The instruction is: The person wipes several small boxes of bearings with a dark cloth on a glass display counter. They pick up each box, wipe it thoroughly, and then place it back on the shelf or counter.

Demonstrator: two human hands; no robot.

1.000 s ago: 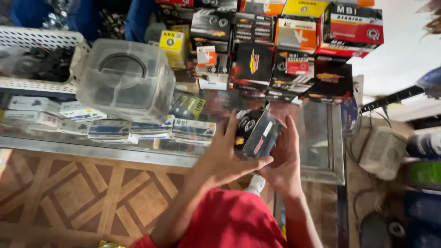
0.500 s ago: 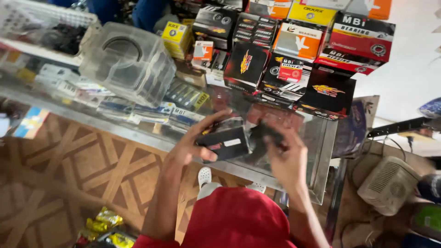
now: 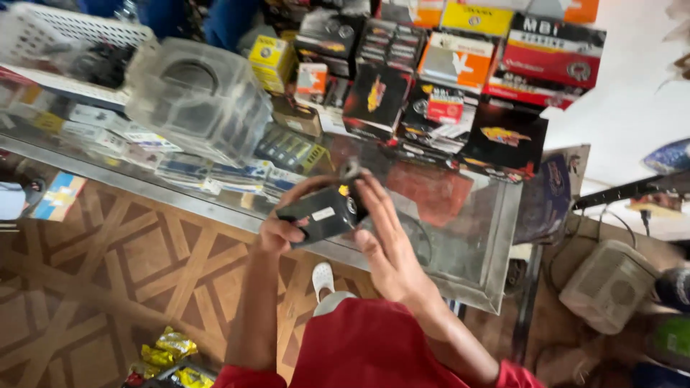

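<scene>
- Black and small, the box sits between both hands, held above the near edge of the glass counter.
- Left hand is closed around the box's left end, fingers curled under it and thumb over the top.
- Right hand presses against the box's right end with its fingers spread and pointing up; a small grey cap-like part shows just above them, too blurred to make out.
- Both arms come up from red sleeves at the near edge.
- On the counter to the far left stands a clear plastic tub, tilted, with a white basket beyond it.
- Flat packets lie in a row under the glass, just near of the tub.
- Stacks of coloured cartons, black, orange, red and yellow, fill the far side of the counter.
- Wooden patterned floor lies to the near left, with yellow wrappers on it.
- A grey box-shaped appliance stands on the floor to the right, with cables near it.
</scene>
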